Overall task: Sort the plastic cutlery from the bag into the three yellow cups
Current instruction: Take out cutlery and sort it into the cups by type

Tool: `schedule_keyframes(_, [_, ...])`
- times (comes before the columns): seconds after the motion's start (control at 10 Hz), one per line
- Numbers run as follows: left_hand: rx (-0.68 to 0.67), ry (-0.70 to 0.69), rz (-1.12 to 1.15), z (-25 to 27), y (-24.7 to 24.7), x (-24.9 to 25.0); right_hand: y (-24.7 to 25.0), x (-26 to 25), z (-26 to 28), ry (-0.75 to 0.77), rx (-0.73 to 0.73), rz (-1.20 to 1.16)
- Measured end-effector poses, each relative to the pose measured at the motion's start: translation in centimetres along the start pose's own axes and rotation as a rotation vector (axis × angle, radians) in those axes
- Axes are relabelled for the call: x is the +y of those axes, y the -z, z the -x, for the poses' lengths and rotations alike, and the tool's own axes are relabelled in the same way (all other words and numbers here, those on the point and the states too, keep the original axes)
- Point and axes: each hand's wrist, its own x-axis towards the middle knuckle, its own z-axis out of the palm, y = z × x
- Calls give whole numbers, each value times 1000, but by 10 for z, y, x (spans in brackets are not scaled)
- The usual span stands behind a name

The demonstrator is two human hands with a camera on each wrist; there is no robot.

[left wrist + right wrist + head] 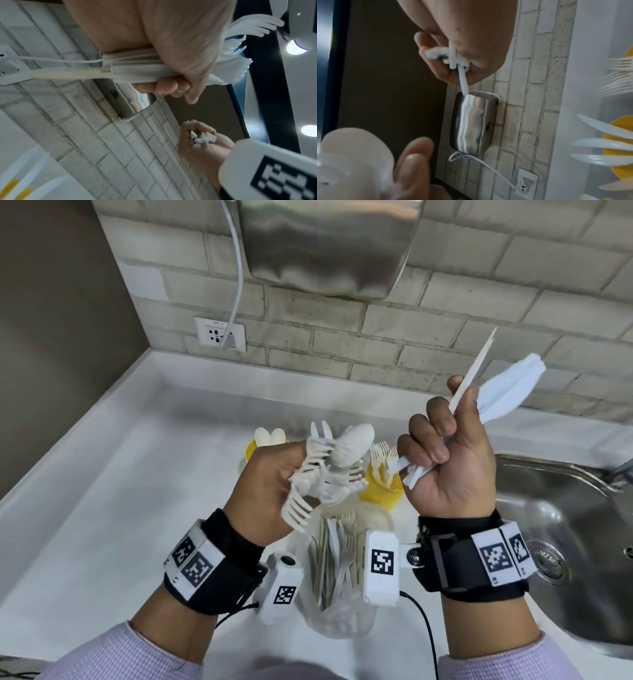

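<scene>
Above the counter, my left hand [287, 470] grips a mixed bundle of white forks and spoons [330, 470]; the left wrist view shows the bundle's handles [135, 73] in my fist. My right hand [436, 441] is raised higher and grips a bunch of white knives [503, 397], blades pointing up and right. Behind my hands stand two yellow cups: one with spoons [251, 451], one with forks [380, 491]. A third cup is not visible. The clear bag [337, 583] with more cutlery lies on the counter between my wrists.
A steel sink [565, 508] sits to the right. A steel hand dryer [329, 244] hangs on the brick wall, its white cable running to a socket [219, 333]. The white counter [120, 474] stretches to the left corner.
</scene>
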Motion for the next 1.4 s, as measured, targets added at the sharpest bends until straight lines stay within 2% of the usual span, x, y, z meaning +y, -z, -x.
schedule_keyframes(0.1, [-171, -235, -163, -7, 18, -13, -1, 3, 4, 0, -40, 46])
schedule_keyframes(0.2, [-185, -444, -261, -10, 24, -19, -4, 7, 8, 3, -49, 100])
schedule_keyframes(0.5, [-83, -517, -285, -8, 18, -12, -2, 17, 15, -55, 38, 148])
schedule_keyframes(0.6, [-49, -445, -15, -12, 22, -11, 4, 28, 19, -68, 65, 357])
schedule_keyframes(0.7, [-56, -411, 239, -19, 28, -4, 11, 46, 25, -181, 40, 727])
schedule_keyframes(0.8, [-53, -418, 307, -22, 36, -1, 16, 61, 34, -352, 21, 780])
schedule_keyframes(0.9, [-25, -409, 314, -24, 40, -5, 13, 70, 38, -456, 31, 757])
schedule_keyframes(1.0, [-1, -408, 253, -23, 39, -8, 7, 78, 41, -530, 30, 737])
schedule_keyframes(1.1, [53, -429, 49, -20, 37, -13, 0, 79, 40, -547, 35, 650])
schedule_keyframes(1.2, [90, -389, -156, -18, 35, -19, -6, 77, 39, -566, 80, 550])
schedule_keyframes(1.4, [134, -419, -327, -18, 30, -19, 0, 78, 38, -619, 167, 475])
